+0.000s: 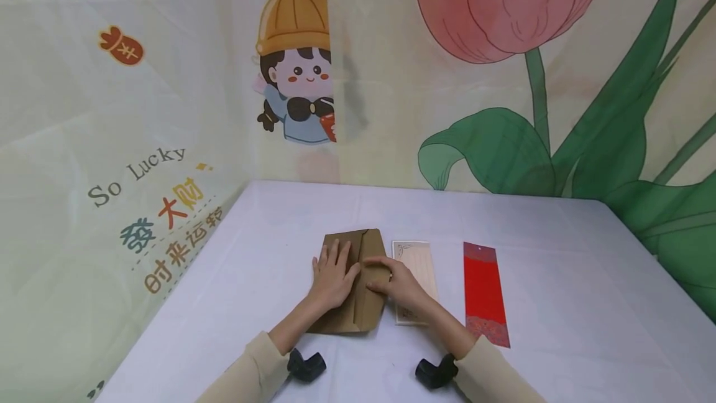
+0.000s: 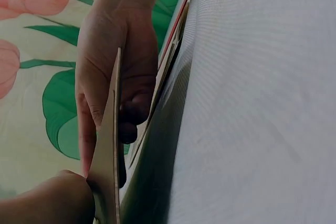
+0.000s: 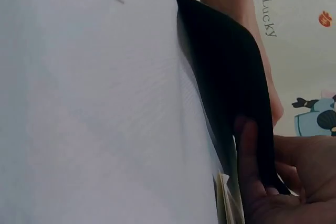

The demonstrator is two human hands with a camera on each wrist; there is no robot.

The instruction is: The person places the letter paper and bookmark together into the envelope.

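A brown kraft paper envelope (image 1: 335,291) lies on the white table with its flap side up, tilted slightly. My left hand (image 1: 332,278) rests on its left part, fingers spread and straight. At the right side, my right hand (image 1: 399,282) pinches the envelope's flap between thumb and fingers. In the right wrist view the envelope (image 3: 226,61) looks dark, its edge raised from the table, with fingers of my right hand (image 3: 304,177) on both faces. The left wrist view shows the envelope (image 2: 107,166) nearly edge-on, with my left thumb against it.
A cream card (image 1: 414,260) with a printed border lies just right of the envelope, partly under my right forearm. Farther right is a long red paper piece (image 1: 482,285) with patterned ends. Black wrist mounts (image 1: 306,367) sit at both cuffs. Printed cloth (image 1: 380,79) hangs behind the table.
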